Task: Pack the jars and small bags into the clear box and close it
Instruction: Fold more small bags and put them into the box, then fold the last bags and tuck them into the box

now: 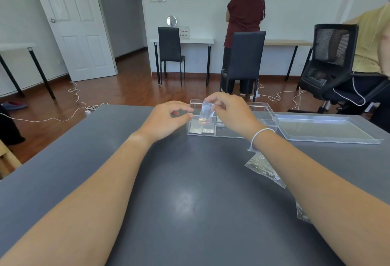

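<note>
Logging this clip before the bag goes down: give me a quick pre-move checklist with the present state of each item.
1. Small bag held by the right hand: ok, pinched at its top.
2. Bag over the clear box: ok, above the left compartment.
3. Lid out of the way: ok, lying flat to the right.
4. Left hand free: ok, holding nothing, beside the box.
5. All bags packed: not ok, a loose bag lies on the table.
6. Jars inside: cannot tell.

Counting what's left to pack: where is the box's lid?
In the head view, the lid lies flat on the grey table, right of the clear box, beyond the right forearm.
</note>
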A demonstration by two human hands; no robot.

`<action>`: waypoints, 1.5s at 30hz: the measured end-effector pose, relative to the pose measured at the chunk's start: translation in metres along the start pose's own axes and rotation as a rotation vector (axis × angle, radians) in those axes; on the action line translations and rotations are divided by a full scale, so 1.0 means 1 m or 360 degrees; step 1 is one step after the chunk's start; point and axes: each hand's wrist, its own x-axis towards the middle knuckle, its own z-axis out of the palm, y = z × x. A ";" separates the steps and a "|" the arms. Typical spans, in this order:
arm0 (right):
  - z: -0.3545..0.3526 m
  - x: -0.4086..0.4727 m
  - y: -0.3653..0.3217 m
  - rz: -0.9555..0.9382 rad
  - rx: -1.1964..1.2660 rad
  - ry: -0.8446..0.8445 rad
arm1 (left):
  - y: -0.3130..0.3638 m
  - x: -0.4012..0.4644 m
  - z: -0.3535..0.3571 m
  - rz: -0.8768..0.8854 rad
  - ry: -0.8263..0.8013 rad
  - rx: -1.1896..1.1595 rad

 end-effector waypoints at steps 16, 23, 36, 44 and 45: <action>-0.001 -0.005 -0.002 -0.0109 -0.0377 0.0012 | 0.001 0.000 -0.001 0.0013 -0.0005 0.0018; -0.024 -0.032 0.003 -0.0183 -0.0236 0.0109 | 0.002 -0.001 -0.001 0.0005 0.0006 0.0052; -0.070 -0.102 0.036 -0.0004 -0.0128 0.0101 | 0.029 -0.009 0.016 0.0216 0.0346 0.0395; -0.096 -0.133 0.056 0.0198 -0.0084 -0.0105 | 0.077 -0.031 0.059 0.0380 0.0321 0.0269; -0.098 -0.136 0.057 0.0206 -0.0085 -0.0109 | 0.082 -0.033 0.066 0.0379 0.0268 0.0234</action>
